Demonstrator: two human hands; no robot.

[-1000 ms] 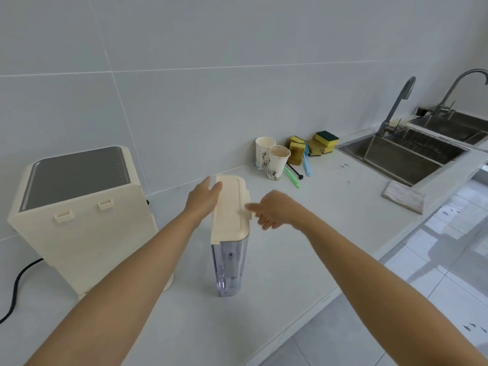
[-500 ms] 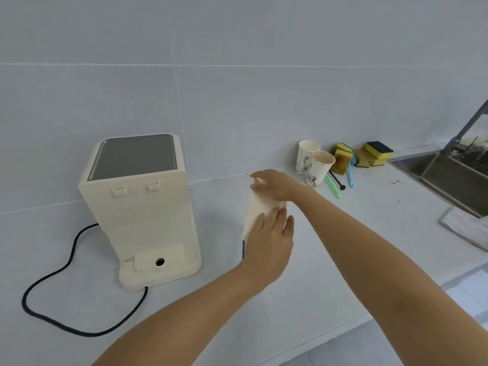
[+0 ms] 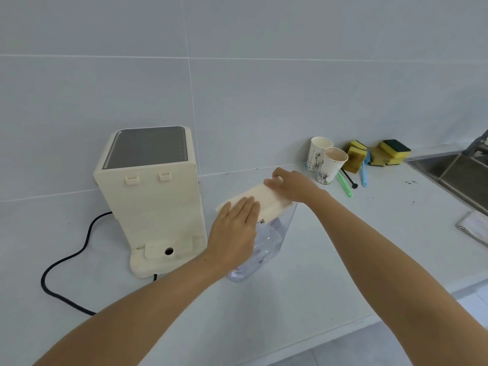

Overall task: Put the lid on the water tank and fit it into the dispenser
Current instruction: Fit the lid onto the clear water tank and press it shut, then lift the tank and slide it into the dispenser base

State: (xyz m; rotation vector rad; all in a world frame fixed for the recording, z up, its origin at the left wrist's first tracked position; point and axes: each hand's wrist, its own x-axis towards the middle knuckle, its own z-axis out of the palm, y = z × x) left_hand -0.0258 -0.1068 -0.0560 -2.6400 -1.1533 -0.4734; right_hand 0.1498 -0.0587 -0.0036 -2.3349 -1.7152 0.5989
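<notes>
The cream lid (image 3: 260, 203) is seated on the clear water tank (image 3: 266, 241), standing on the white worktop (image 3: 303, 281) just beside the dispenser (image 3: 150, 196). The left hand (image 3: 235, 231) is laid flat on the lid's near end; the right hand (image 3: 291, 184) grips its far end with curled fingers (image 3: 274, 180). Compared with half a second ago, the lid is turned crosswise. Bare worktop is seen nearer than the fingers; paper cups (image 3: 326, 162) stand beyond them by the tiled wall (image 3: 237, 88).

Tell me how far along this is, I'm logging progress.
Done: the cream lid sits on the clear water tank. In hand: left hand and right hand hold it by the lid. Left: seating the tank on the dispenser beside it.
</notes>
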